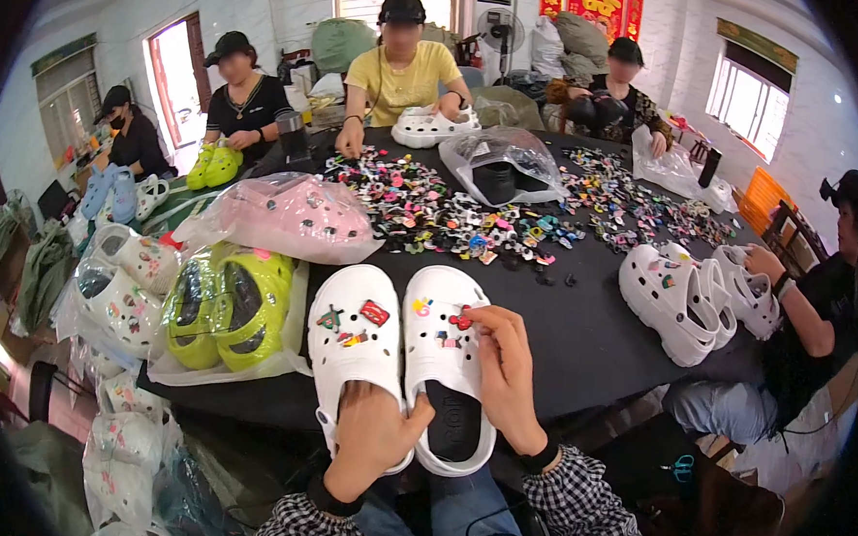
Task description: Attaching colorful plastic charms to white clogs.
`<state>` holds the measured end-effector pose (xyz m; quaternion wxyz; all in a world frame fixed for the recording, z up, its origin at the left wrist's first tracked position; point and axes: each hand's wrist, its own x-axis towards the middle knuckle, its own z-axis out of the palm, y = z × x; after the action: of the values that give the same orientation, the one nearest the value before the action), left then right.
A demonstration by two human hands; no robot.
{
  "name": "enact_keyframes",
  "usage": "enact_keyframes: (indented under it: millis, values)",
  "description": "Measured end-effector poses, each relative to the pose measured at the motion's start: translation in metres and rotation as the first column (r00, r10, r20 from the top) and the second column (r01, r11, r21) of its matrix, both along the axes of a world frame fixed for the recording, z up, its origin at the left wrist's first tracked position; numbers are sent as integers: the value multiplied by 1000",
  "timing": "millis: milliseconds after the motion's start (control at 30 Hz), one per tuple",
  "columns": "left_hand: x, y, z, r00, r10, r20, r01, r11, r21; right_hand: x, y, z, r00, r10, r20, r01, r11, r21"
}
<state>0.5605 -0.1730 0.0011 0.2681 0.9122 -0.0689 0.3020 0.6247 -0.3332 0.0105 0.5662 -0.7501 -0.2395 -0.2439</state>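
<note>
Two white clogs with round holes lie side by side before me at the table's near edge, toes pointing away. The left clog (352,288) carries several small charms, among them a red one (374,311). My left hand (376,438) reaches into its opening, fingers hidden inside, thumb over the edges where the two clogs meet. On the right clog (444,286) sit a yellow-and-pink charm (423,307) and a small multicoloured one (448,340). With thumb and forefinger, my right hand (509,374) pinches a red charm (460,318) at that clog's upper right side.
A wide heap of loose charms (470,226) spreads over the black table (581,320). Bagged green clogs (252,307) and a bagged pink pair (305,218) stand to the left, more white clogs (675,300) to the right. Several co-workers sit around, one in yellow (400,72) opposite.
</note>
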Motion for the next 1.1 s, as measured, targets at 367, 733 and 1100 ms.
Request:
enact_keyframes:
  millis: [367, 733, 1100]
  values:
    - [12, 13, -6, 971, -51, -233, 32, 996, -81, -9, -23, 0, 977, 204, -61, -213, 940, -266]
    - [18, 15, 10, 960, -137, -243, 105, 984, -141, -11, -17, 18, 970, 71, 231, 52, 874, -484]
    - [13, 17, 41, 957, -223, -183, 188, 964, -188, -18, -9, 45, 908, 60, 415, 173, 848, -501]
